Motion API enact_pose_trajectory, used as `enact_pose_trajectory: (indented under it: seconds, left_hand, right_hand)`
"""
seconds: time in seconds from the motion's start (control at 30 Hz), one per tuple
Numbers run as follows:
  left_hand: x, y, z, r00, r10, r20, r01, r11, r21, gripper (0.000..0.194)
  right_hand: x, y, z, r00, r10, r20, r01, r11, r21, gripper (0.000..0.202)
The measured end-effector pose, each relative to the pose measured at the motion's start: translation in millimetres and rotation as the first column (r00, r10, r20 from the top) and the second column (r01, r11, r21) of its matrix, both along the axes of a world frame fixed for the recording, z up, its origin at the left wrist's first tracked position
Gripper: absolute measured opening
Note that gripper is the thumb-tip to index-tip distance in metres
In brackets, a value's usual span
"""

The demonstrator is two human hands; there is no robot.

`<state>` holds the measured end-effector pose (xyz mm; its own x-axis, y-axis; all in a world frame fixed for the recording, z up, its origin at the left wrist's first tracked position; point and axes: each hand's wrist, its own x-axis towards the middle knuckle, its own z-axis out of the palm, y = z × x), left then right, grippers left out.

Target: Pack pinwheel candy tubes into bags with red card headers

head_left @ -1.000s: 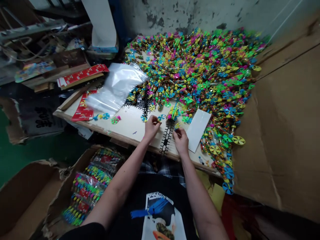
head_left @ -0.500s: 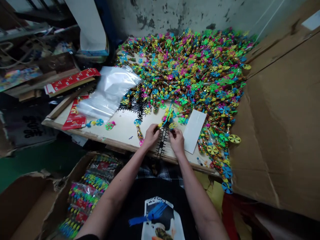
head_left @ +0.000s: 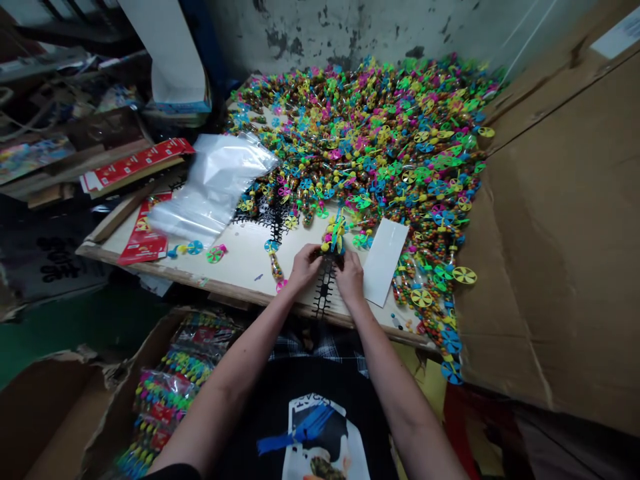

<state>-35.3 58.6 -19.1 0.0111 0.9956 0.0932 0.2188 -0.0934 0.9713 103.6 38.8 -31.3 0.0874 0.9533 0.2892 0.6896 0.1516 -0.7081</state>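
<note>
Fingertips of both hands mostly hidden behind the toy bundle (head_left: 334, 237), so exact grip hard to read. Left hand (head_left: 304, 265) and right hand (head_left: 349, 277) meet at the top end of the black comb strip (head_left: 323, 288); fingers of both curl in and pinch the small bundle of coloured pinwheel toys, which sits just above the strip on the counter (head_left: 250, 260). How the bundle joins the strip is too small to tell. Lower end of the strip reaches the counter's near edge.

Around: white card (head_left: 384, 252) just beside the right hand, lying flat, far end touching the toy heap (head_left: 380, 140), which covers the back and right of the counter and spills over the right edge. More black strips (head_left: 273, 212) partly buried under the heap edge. One loose tube toy (head_left: 275, 263) just left of the left hand. Clear plastic bags (head_left: 215, 180) on the left part, two loose pinwheels (head_left: 205, 250) near them, red printed cards (head_left: 145, 240) at the left corner. Cardboard sheet (head_left: 560, 220) stands to the right. Open carton (head_left: 165, 387) below the counter holds packed toy bags, cut off at the frame bottom. Clutter at upper left is dark and hard to make out.
</note>
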Motion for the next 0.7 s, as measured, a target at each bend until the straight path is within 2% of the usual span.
enact_pose_trajectory:
  seconds: [0.13,0.3,0.43,0.57,0.7]
  left_hand:
    - [3,-1,-0.3,0.999,-0.004,0.034,0.005,1.000,-0.013,0.027]
    - [9,-2,-0.4,0.995,-0.048,0.088,0.051,0.998,-0.033,0.028]
    - [8,1,3.5,0.995,-0.097,0.015,0.097,0.995,-0.010,0.027]
    - [-7,-1,10.2,0.989,-0.092,-0.116,0.096,0.995,0.028,0.025]
    - [-37,-10,16.8,0.987,0.028,-0.158,-0.022,0.999,0.040,0.027]
  right_hand:
    - [2,-2,-5.5,0.999,0.023,-0.030,-0.023,1.000,0.000,0.023]
    - [-1,0,-2.2,0.997,0.063,-0.037,-0.063,0.998,-0.005,0.022]
    - [1,2,0.8,0.995,0.096,-0.029,-0.097,0.995,-0.015,0.023]
    - [9,2,-0.2,0.989,0.139,-0.052,-0.140,0.990,-0.013,0.025]
    - [11,-1,-2.1,0.983,0.141,-0.121,-0.144,0.989,-0.016,0.029]
